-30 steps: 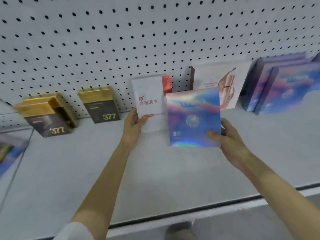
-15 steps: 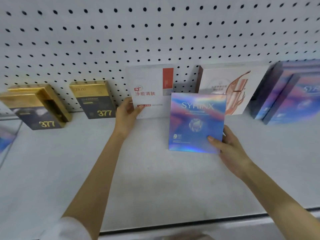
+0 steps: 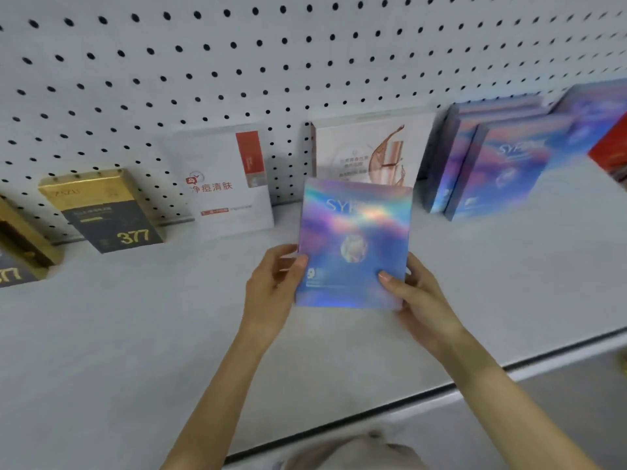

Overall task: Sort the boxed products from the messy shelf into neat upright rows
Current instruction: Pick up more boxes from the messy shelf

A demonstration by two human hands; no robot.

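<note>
**Both hands hold a holographic box upright over the shelf**

You hold one holographic box (image 3: 354,245) at the middle of the view, front face toward you. Your left hand (image 3: 271,286) grasps its lower left corner, thumb on the front and fingers behind. Your right hand (image 3: 417,300) grasps the lower right corner the same way. It is not possible to tell whether the bottom edge touches the white shelf (image 3: 135,334).

Gripping both bottom corners keeps the box square and upright. It probably also lets you steer it to its own kind without tipping it.

The box is flat and nearly square, with a rainbow sheen of blue, purple and pink. White letters beginning "SY" run across the top, partly lost in glare, and a round emblem sits at the centre.

From the held box:
- At 2 o'clock, a row of matching boxes (image 3: 502,164) stands against the pegboard (image 3: 305,45). By its look, the held box belongs there.
- At 12 o'clock, just behind, stands a pale box with a peach swirl (image 3: 369,147).
- At 11 o'clock stands a white box with red characters (image 3: 220,184).
- At 9 to 10 o'clock, well apart, lean gold-and-black boxes marked 377 (image 3: 101,212).
</note>
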